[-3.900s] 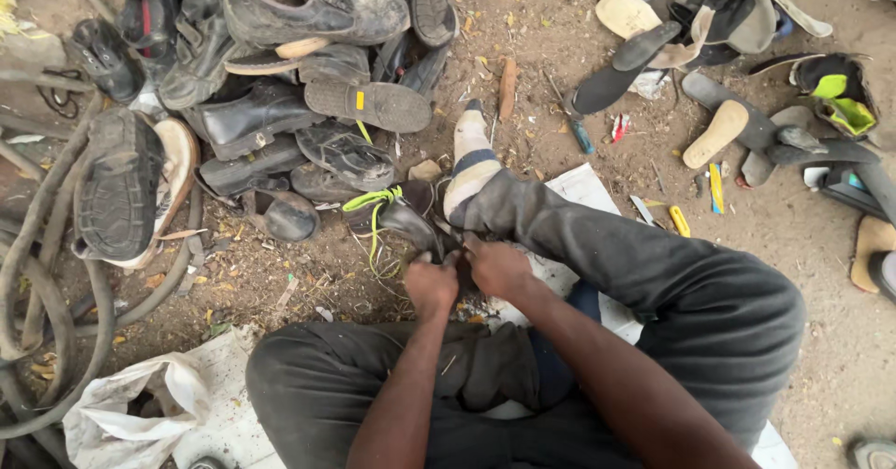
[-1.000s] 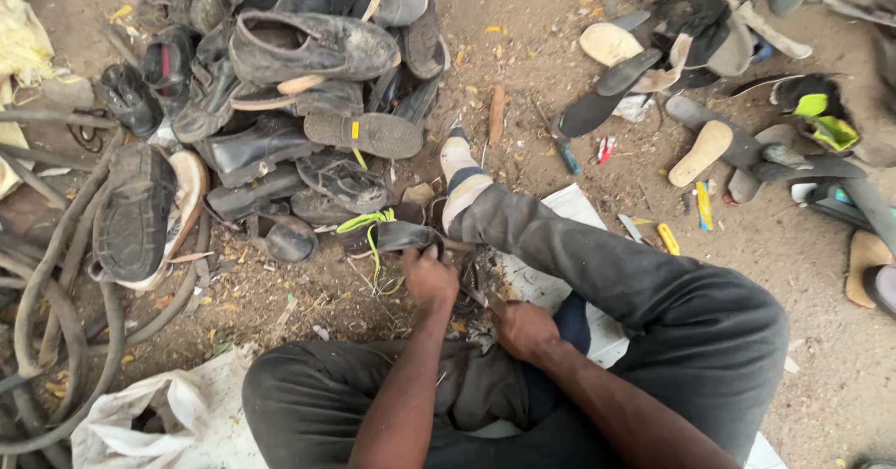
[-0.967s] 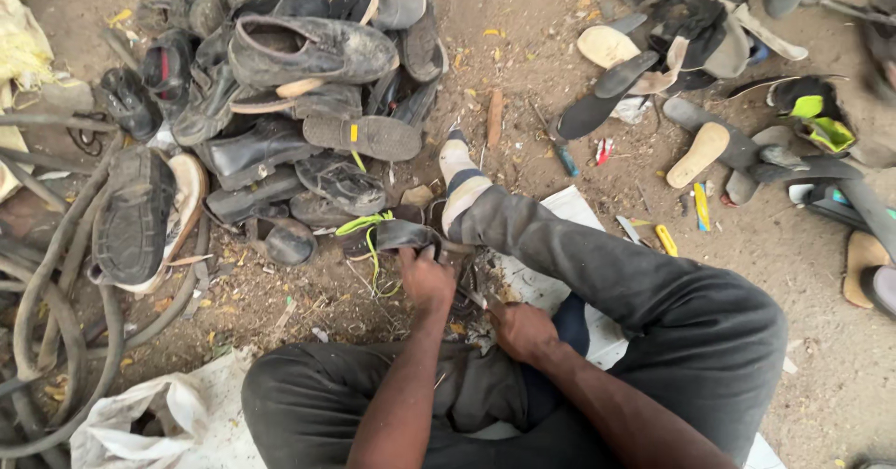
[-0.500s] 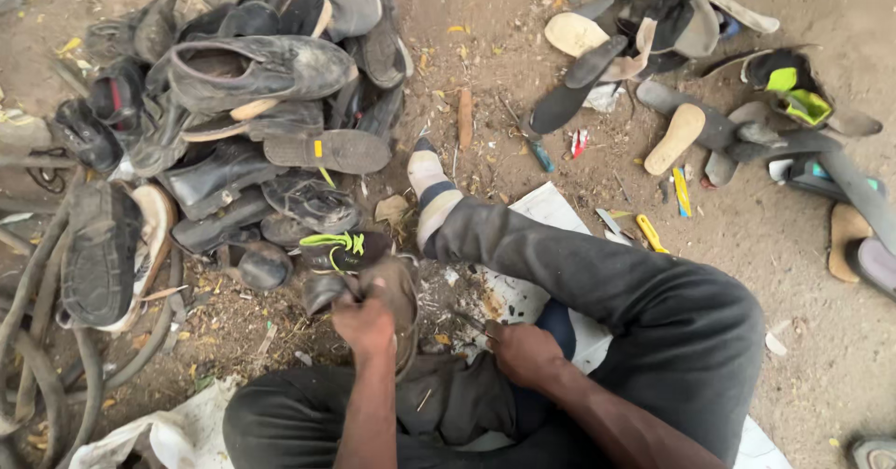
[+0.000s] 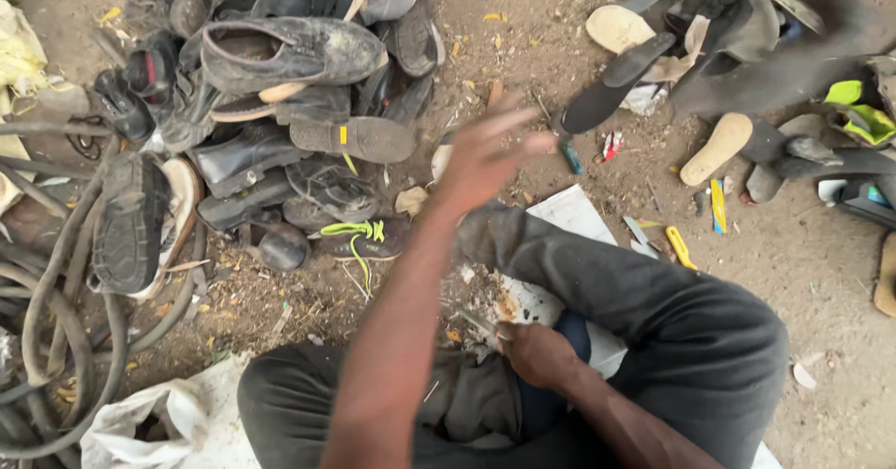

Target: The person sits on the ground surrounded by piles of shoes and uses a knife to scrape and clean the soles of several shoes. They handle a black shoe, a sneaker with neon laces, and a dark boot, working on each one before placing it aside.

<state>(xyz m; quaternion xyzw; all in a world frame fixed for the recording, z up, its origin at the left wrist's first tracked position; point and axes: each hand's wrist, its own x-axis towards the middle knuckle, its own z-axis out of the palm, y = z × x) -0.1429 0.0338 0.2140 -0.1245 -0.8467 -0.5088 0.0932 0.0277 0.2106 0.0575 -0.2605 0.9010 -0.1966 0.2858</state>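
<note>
L hand [image 5: 481, 156] raised over the outstretched leg [image 5: 607, 282], fingers spread wide, holding nothing, blurred, near the pile of worn shoes [image 5: 280, 105] w/ the green-laced shoe [image 5: 359, 238] just below it. R hand [image 5: 534, 352] rests low by the lap on white paper [image 5: 560, 217], fingers curled; can't tell if it grips anything

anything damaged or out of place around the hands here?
Yes. The shoe pile is heaped any which way, several shoes lying sole-up and worn. Loose detached soles and scraps litter the dirt. The left hand is raised, open and empty; the right hand rests low by the lap, its contents unclear.
</note>
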